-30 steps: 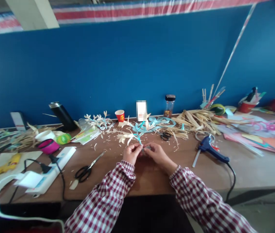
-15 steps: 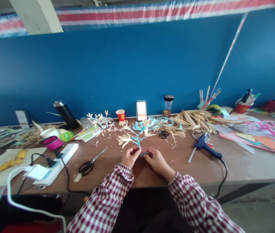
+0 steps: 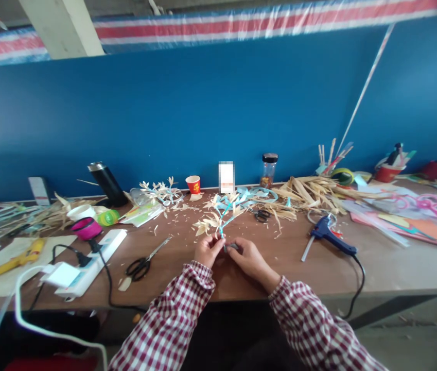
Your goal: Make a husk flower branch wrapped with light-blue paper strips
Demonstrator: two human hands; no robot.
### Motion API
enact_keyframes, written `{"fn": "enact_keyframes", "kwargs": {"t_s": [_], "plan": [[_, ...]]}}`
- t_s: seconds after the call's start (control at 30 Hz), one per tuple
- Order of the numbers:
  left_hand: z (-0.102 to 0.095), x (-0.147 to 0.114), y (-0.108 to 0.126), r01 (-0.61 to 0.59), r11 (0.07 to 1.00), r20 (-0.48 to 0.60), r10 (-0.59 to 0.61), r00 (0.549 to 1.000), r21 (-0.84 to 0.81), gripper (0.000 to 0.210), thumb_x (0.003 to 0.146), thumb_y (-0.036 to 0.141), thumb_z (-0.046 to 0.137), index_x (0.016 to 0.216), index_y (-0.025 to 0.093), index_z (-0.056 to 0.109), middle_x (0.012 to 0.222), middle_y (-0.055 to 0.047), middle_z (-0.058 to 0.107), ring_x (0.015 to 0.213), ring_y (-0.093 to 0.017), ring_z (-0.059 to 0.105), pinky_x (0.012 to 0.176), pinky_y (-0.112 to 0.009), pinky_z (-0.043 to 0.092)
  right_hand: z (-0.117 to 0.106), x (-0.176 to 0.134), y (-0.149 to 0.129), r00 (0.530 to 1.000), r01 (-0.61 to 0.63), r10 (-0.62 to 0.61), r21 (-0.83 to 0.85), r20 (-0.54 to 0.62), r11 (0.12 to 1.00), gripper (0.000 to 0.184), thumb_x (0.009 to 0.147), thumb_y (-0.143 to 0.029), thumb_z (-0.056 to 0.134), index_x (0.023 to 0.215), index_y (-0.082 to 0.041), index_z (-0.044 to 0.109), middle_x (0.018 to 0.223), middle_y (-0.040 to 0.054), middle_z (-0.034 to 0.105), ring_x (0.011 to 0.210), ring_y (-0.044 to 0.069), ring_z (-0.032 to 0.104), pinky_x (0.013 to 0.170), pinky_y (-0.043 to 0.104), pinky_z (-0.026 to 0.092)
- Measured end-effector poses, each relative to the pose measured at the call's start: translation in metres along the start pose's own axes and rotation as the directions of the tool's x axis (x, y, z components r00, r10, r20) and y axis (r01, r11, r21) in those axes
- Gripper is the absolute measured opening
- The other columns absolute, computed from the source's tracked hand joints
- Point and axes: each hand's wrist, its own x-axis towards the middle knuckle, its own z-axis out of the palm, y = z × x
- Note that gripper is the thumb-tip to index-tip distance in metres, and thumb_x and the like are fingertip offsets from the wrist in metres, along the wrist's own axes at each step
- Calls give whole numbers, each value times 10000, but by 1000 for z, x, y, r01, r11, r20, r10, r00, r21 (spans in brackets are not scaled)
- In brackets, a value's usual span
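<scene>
My left hand (image 3: 208,251) is closed, pinching the lower stem of a craft flower branch (image 3: 221,226) with pale, husk-like petals and blue-wrapped stems. The branch stands upright above the fingertips. Close beside it on the right, my right hand (image 3: 249,257) is also closed, thumb against forefinger, on a small dark grey piece (image 3: 232,247) by the stem's lower end. Fingers cover most of that piece, so its kind cannot be made out. Black-handled scissors (image 3: 141,267) lie partly open to the left of my hands.
A blue glue gun (image 3: 332,237) with a cord rests at right; a white power strip (image 3: 98,260) and yellow glue gun (image 3: 13,260) lie left. Behind are dried husks (image 3: 311,191), a red paper cup (image 3: 193,184), a lidded jar (image 3: 269,170) and a black flask (image 3: 108,184).
The flower branch has turned in my left hand, its blossoms now closer together. Both hands keep their grips. Another person's hand at the far left edge has gone out of view.
</scene>
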Motion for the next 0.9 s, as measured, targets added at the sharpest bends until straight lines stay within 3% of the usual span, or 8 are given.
{"fn": "enact_keyframes", "kwargs": {"t_s": [0.53, 0.9], "plan": [[4, 3, 1, 50, 998, -35, -52, 998, -43, 344, 546, 354, 799, 802, 152, 693, 707, -17, 677, 657, -144, 628, 613, -265, 526, 5, 6, 8, 997, -49, 44, -91, -63, 995, 147, 756, -223, 540, 766, -151, 668, 697, 23, 663, 637, 143, 566, 618, 225, 409], [2, 7, 0, 91, 994, -1, -91, 996, -61, 402, 476, 276, 841, 825, 142, 693, 724, -35, 693, 683, -158, 642, 652, -283, 527, 3, 10, 9, 996, -82, 82, 3, -19, 997, 149, 742, -210, 530, 782, -137, 654, 676, 17, 634, 623, 134, 536, 582, 220, 409]]}}
